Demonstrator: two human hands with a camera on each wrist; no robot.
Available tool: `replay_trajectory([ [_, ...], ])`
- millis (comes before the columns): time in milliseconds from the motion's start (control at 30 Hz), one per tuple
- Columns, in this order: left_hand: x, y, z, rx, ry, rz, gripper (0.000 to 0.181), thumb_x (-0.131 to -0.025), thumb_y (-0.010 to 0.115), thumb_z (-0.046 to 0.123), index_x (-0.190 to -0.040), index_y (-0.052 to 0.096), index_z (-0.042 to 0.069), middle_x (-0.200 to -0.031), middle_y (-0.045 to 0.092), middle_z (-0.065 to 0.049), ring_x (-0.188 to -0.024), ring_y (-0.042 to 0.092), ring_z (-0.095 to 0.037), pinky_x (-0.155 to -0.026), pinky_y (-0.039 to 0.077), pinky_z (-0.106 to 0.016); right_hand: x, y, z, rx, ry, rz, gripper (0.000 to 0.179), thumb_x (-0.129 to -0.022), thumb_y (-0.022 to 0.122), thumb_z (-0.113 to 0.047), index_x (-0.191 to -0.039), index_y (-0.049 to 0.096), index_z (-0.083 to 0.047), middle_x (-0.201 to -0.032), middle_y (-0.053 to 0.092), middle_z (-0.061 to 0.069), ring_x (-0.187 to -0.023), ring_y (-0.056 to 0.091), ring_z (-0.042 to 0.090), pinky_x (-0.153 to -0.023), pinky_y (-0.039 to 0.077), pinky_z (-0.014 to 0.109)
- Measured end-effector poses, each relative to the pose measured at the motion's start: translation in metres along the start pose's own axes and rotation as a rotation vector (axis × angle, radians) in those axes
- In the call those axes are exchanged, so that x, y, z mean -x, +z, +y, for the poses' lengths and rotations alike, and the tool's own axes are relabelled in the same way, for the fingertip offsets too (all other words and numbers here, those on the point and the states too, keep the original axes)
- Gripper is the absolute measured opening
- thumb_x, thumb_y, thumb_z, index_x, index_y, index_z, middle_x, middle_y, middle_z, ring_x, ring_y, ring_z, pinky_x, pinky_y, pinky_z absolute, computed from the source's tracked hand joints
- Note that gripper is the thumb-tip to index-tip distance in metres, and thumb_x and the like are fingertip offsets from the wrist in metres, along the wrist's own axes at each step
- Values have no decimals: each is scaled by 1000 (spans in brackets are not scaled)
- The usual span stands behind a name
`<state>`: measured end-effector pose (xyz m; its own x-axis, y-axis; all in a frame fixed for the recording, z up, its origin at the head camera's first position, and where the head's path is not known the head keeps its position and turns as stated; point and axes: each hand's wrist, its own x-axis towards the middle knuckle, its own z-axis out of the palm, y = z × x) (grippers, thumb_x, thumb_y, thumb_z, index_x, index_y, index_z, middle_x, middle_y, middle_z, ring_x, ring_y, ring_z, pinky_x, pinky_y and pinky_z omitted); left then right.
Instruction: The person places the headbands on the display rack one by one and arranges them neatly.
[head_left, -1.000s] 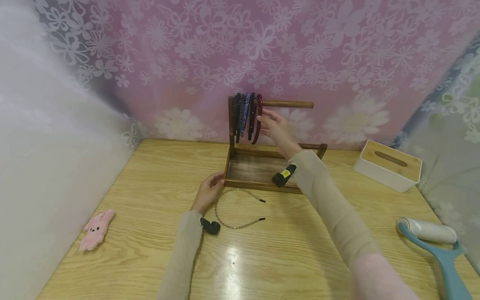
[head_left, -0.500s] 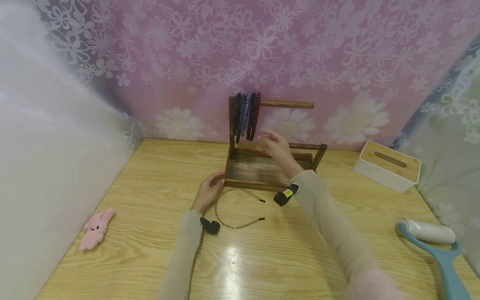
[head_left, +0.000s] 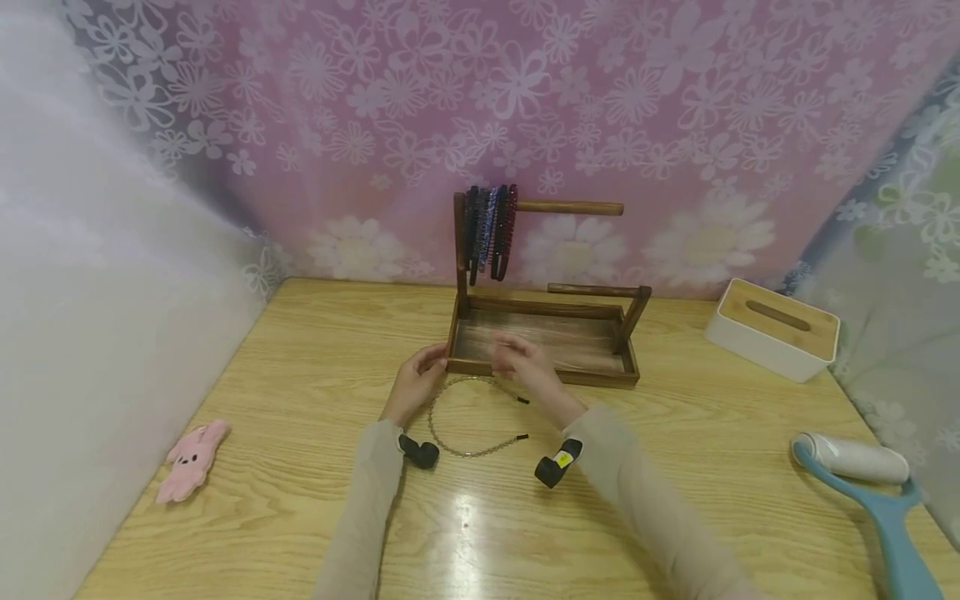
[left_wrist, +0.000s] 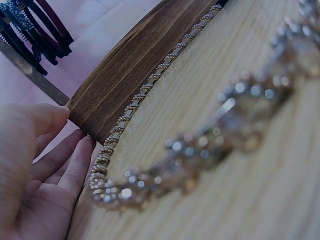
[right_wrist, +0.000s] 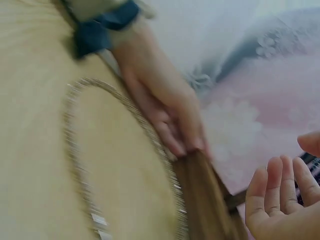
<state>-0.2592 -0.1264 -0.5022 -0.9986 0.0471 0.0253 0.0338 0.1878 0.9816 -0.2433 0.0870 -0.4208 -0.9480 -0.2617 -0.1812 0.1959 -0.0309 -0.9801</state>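
Note:
My left hand grips the front left corner of a dark wooden headband rack; in the left wrist view its thumb and fingers pinch that corner. Several dark, blue and red headbands hang at the left of the rack's upper bar. A beaded headband lies on the table in front of the rack, its dark-tipped ends pointing right. Above the rack's front edge is my right hand, its fingers loosely bent with nothing held. The right wrist view shows those fingers apart from the beaded headband.
A white tissue box with a wooden lid stands at the back right. A blue-handled lint roller lies at the right edge, and a pink plush toy at the left. A flowered curtain hangs behind the table.
My right hand has let go of the red headband on the upper bar and come down towards the beaded headband. The red headband now hangs against the others. My left hand stays put.

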Motion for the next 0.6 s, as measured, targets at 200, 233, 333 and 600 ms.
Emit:
replay_trajectory([
  [200,1,0,0,-1,1,9,35,-100,56,16,-134,58,7,-137,58,-12,-124,56,-27,-106,46,-42,14,18,30,51,17,-73,43,-97,58,-12,-137,51,3,-119,64,15,-90,62,11,-90,54,35],
  [233,1,0,0,0,0,11,35,-100,56,16,-134,58,8,-136,59,-12,-124,56,-27,-105,46,-42,17,20,35,60,25,-93,43,-96,58,-11,-136,52,4,-116,65,14,-88,62,10,-88,54,33],
  [333,2,0,1,-3,-1,13,35,-100,56,17,-134,58,8,-135,60,-12,-124,56,-27,-105,46,-42,24,27,46,108,35,-159,40,-96,58,-9,-133,54,5,-112,67,12,-88,63,7,-84,55,27],
  [600,3,1,3,-8,-7,4,36,-100,56,18,-135,57,9,-137,58,-11,-125,55,-27,-104,46,-43,35,35,58,439,-71,-345,29,-93,62,-8,-121,63,0,-105,69,17,-83,62,9,-67,53,23],
])
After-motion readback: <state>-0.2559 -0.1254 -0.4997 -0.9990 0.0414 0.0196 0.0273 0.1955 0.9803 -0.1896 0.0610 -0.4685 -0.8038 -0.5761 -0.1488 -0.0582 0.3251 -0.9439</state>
